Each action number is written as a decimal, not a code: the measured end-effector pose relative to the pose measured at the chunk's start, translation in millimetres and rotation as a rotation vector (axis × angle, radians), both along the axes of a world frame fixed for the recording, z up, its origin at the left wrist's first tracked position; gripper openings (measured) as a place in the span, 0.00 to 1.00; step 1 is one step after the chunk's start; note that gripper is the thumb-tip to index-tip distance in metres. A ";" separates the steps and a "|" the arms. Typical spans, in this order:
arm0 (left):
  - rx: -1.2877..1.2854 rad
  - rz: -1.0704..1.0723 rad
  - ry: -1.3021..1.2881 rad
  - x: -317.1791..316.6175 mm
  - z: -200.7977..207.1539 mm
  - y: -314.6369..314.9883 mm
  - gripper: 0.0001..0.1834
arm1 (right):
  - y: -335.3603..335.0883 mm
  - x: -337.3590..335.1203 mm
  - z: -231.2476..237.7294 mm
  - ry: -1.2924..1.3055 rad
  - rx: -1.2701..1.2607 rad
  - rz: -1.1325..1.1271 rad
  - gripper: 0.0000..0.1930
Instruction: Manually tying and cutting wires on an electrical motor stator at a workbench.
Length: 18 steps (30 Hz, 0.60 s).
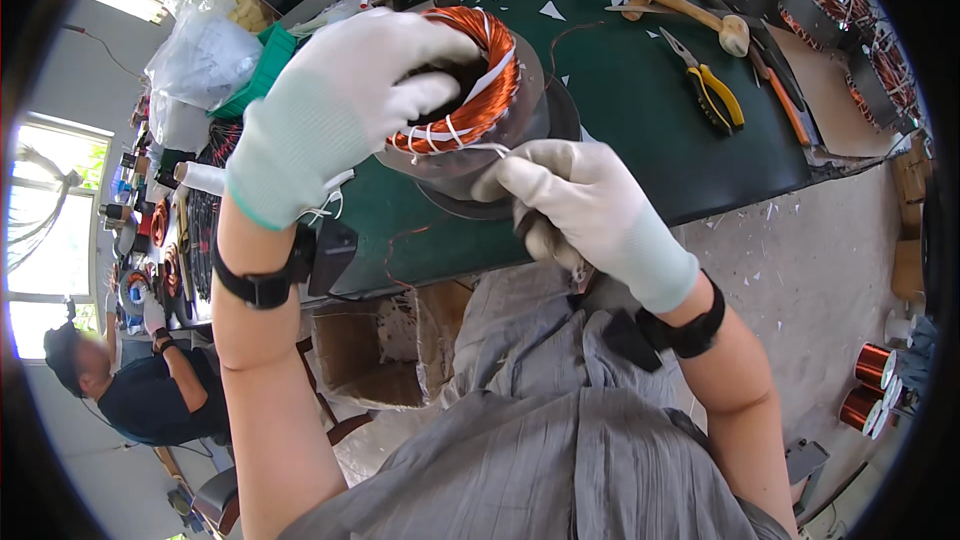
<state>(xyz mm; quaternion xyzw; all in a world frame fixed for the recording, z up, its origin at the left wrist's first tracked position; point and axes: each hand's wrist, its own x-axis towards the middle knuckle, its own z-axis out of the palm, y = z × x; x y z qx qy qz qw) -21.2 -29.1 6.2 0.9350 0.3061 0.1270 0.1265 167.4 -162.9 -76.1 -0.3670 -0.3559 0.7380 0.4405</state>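
Note:
A motor stator [497, 75] with a ring of copper winding on top stands on the green table near its front edge. White lacing wraps the ring in spaced loops along its near side. My left hand [335, 105], in a white glove, lies over the ring's left side, its fingers and thumb curled over the rim into the dark centre opening. From the near side of the winding a white cord [487, 147] runs to my right hand [585, 195], also gloved, whose thumb and forefinger pinch its end. The right hand's lower fingers are curled in.
On the right lie yellow-black pliers [716, 98], a wooden mallet [690, 8] and several wound stators [820, 10]. A green bin [262, 70] and plastic bags stand left. Below the table edge is a cardboard box [370, 350]. Another person [150, 390] works at far left.

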 end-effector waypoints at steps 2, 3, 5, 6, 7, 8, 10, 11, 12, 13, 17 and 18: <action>0.098 -0.394 0.299 3.4 -1.0 18.7 0.10 | 11.1 -5.8 -14.3 -0.734 0.238 -0.093 0.21; 0.174 -0.327 0.384 2.2 -2.4 20.7 0.09 | 3.3 -5.7 -10.2 -0.448 0.131 -0.064 0.21; 0.574 -0.165 0.255 -15.7 24.6 19.8 0.08 | -12.5 14.9 -4.6 -0.106 0.046 0.050 0.21; 0.710 -0.106 0.072 -20.8 46.7 10.0 0.08 | -20.5 30.8 -3.4 0.228 -0.038 0.139 0.22; 0.807 -0.098 0.007 -12.4 63.4 -9.8 0.08 | -19.4 46.2 -22.5 0.497 0.026 0.227 0.25; 0.896 -0.089 -0.052 -4.9 69.9 -31.5 0.08 | -19.4 42.0 -26.9 0.507 0.026 0.221 0.25; 0.502 -0.201 -0.140 -2.8 27.3 -57.2 0.12 | -23.8 15.6 -16.7 0.461 0.251 0.034 0.26; 0.605 -0.248 -0.072 15.2 13.9 -58.4 0.09 | -30.3 15.5 -8.7 -0.103 0.482 -0.043 0.22; 0.487 -0.226 -0.085 12.3 -10.3 -54.9 0.13 | -40.5 36.2 -16.4 -0.664 0.890 -0.148 0.14; 0.400 -0.117 -0.139 7.3 -31.1 -54.4 0.12 | -67.9 50.8 -24.0 -0.994 0.919 -0.310 0.09; 0.297 0.069 -0.273 1.7 -53.6 -68.1 0.14 | -267.9 232.7 -61.8 -1.173 0.315 -1.006 0.21; 0.349 0.032 -0.317 3.2 -55.3 -66.7 0.13 | -375.1 346.5 -89.9 -1.507 0.004 -1.010 0.24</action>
